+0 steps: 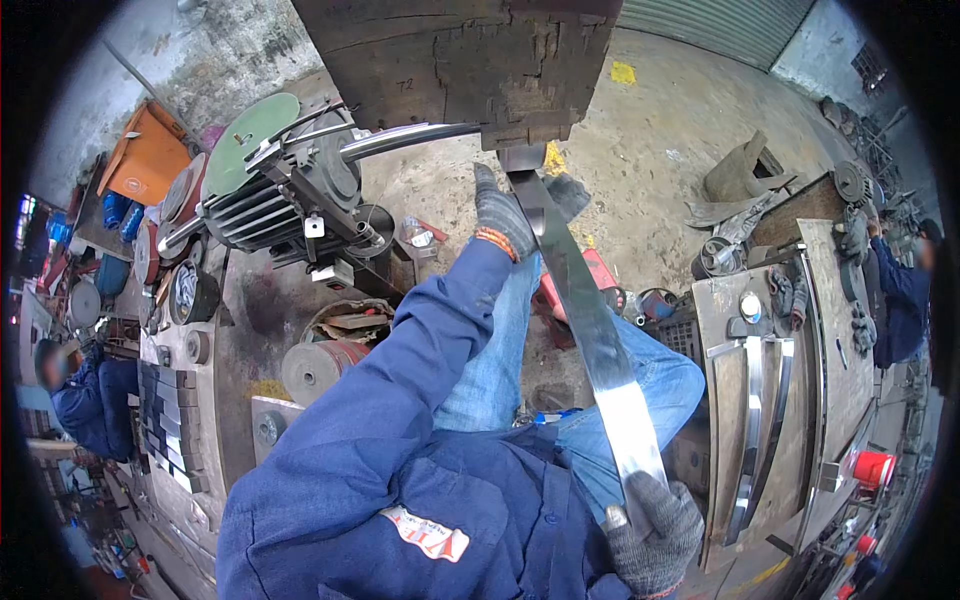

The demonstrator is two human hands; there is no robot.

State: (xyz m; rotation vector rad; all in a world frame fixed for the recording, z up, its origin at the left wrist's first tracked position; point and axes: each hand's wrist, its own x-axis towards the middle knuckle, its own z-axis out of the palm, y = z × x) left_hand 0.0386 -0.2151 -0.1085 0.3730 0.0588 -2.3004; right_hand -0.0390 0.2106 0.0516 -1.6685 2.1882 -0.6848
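Observation:
A long, flat metal blade (603, 352) slants across my lap, dark along its middle and bright near its lower end. My left hand (507, 218), in a grey knit glove with an orange cuff, grips the upper part, fingers showing on both sides. My right hand (655, 540), gloved too, is closed around the lower end by my body. The blade's far end meets a small round part (523, 158) under a dark wooden block (455, 70); whether they touch I cannot tell.
Left of the block stands a finned motor (275, 205) with a green disc (253, 140). Curved metal strips (752, 430) lie on a board at right. A reddish-edged roll (318, 372) sits near my left elbow. Other people (85, 405) are at both sides. An orange bin (148, 160) stands far left.

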